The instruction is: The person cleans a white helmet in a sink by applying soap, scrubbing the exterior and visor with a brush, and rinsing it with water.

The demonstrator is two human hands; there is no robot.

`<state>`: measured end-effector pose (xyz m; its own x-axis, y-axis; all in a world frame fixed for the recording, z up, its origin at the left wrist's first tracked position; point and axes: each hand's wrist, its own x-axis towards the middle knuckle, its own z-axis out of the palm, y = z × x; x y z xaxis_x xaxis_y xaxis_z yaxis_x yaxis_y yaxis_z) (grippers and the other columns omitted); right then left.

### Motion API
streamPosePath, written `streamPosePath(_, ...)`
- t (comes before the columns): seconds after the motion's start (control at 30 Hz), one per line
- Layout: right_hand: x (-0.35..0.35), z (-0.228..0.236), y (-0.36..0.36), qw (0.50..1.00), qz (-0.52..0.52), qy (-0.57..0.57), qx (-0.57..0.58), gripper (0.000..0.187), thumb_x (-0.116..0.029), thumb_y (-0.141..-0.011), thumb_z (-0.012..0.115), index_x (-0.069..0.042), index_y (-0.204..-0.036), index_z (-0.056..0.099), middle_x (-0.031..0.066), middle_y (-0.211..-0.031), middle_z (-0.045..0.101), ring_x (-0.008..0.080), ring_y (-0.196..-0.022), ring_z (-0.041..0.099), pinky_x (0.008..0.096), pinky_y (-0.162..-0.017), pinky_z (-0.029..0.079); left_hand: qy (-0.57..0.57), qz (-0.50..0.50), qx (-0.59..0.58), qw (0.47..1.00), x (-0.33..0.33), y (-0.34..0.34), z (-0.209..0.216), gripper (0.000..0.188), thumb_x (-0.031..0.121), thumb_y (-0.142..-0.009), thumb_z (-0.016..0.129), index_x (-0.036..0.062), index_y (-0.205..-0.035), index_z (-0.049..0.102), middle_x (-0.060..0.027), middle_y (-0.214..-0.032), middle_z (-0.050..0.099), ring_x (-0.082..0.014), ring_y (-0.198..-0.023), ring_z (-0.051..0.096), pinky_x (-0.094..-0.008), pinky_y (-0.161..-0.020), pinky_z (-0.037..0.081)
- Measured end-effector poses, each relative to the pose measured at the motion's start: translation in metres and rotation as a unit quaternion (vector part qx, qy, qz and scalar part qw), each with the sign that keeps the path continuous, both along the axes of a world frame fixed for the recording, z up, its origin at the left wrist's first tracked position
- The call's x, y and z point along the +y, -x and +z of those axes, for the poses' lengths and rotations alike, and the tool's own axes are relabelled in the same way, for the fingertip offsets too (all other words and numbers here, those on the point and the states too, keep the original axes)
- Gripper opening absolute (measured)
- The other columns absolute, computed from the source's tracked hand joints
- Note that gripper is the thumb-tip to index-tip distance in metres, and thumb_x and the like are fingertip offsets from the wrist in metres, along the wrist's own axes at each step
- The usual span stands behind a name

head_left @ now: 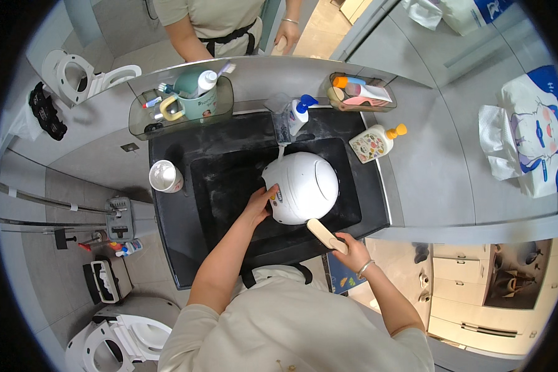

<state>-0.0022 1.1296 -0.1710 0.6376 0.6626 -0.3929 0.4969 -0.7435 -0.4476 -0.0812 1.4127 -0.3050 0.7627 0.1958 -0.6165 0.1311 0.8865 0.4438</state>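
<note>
A rounded, glossy white plastic shell, with a curved seam and small stickers, sits in the black sink below the faucet; its exact kind is unclear. My left hand grips its lower left side, fingers partly hidden against it. In my right hand is a long beige brush-like piece with rounded ends, held by its near end. The far end of that piece lies close to the shell's lower edge; I cannot tell if they touch. Any bristles are hidden.
Around the sink stand a paper cup, a blue-topped pump bottle and a yellow-topped bottle. Wall trays hold a green mug and several tubes. A tissue pack hangs right; a toilet is lower left.
</note>
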Motion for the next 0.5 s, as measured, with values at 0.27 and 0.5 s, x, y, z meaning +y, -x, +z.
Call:
streamPosePath(0.27, -0.016, -0.019, 0.009, 0.975, -0.132, -0.177, -0.008, 0.036, -0.008, -0.072, 0.064, -0.007, -0.106, 0.055, 0.0167, -0.083, 0.064, 0.0297, -0.077, 0.063, 0.0349, -0.069, 0.049, 0.086, 0.059, -0.009, 0.995, -0.019, 0.002, 0.009, 0.067, 0.044, -0.083, 0.056, 0.0084, -0.133, 0.03, -0.0117, -0.134, 0.036, -0.0312, -0.123, 0.035, -0.0593, -0.094, 0.031)
streamPosePath(0.5, -0.011, -0.031, 0.002, 0.95, -0.192, -0.245, -0.01, 0.035, -0.004, -0.073, 0.059, -0.006, -0.108, 0.055, 0.0125, -0.081, 0.064, 0.0189, -0.074, 0.063, 0.0293, -0.068, 0.048, 0.223, 0.135, -0.022, 0.965, -0.029, 0.011, 0.015, 0.065, 0.057, -0.087, 0.035, 0.0157, -0.137, 0.026, -0.0101, -0.138, 0.033, -0.0296, -0.126, 0.033, -0.0571, -0.097, 0.03)
